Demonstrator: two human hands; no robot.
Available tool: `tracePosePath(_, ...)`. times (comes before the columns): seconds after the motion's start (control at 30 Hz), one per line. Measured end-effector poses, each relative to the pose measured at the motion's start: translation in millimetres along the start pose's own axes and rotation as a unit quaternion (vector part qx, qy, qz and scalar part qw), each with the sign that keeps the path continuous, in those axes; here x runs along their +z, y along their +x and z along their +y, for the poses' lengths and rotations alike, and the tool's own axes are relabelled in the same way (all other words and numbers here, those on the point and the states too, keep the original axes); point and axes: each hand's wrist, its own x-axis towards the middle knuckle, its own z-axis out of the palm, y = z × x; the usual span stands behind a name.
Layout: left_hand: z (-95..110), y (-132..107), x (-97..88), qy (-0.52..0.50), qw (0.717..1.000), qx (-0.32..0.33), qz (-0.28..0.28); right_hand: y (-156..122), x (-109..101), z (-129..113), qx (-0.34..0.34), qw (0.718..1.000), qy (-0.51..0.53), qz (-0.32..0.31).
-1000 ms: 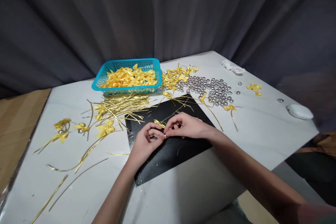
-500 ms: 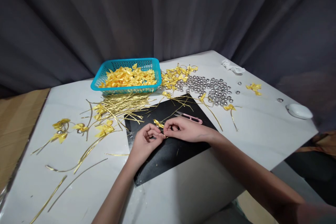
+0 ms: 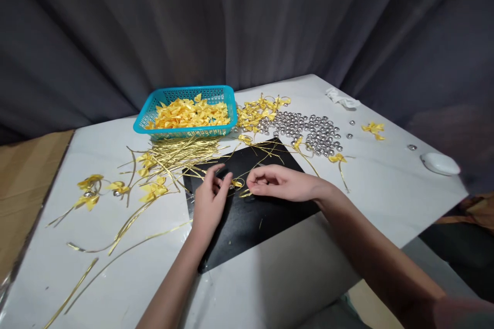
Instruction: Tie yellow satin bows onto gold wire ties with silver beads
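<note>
My left hand (image 3: 209,201) lies on the black mat (image 3: 266,216), palm down. Its fingertips are closed on a small yellow ribbon bow (image 3: 236,183). My right hand (image 3: 278,183) hovers just right of the bow, fingers curled in a pinch on a thin gold twist tie (image 3: 246,194) that runs from the bow. The two hands are a short gap apart over the mat's middle.
A teal basket (image 3: 154,111) of yellow bows stands at the back. In front of it lies a heap of gold ties (image 3: 178,153). Silver bells (image 3: 309,131) are spread at the back right. Finished bows (image 3: 89,183) lie at the left, a white object (image 3: 440,163) at the right edge.
Both hands have moved a little farther up the mat and drawn apart. The left hand has turned palm down. The pink scissors seen half a second ago are now hidden behind my right hand.
</note>
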Motion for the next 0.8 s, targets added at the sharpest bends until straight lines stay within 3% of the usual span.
tracePosePath(0.17,-4,5,0.7,0.011,1.0,-0.014,-0.006,4,4,8,0.02,0.997,-0.068,0.023)
tracePosePath(0.33,-9,0,-0.9,-0.064,0.997,-0.035,-0.017,13,14,21,0.026,0.986,-0.118,0.118)
tracePosePath(0.43,-9,-2,-1.1,-0.119,0.991,-0.054,-0.001,15,21,23,0.005,0.98,-0.144,0.137)
tracePosePath(0.67,-5,-4,-5.3,-0.182,0.978,-0.084,0.055,11,26,9,-0.082,0.98,-0.165,0.07)
tracePosePath(0.8,-5,-4,-10.0,-0.202,0.974,-0.088,0.051,2,10,4,-0.042,0.995,-0.084,-0.024)
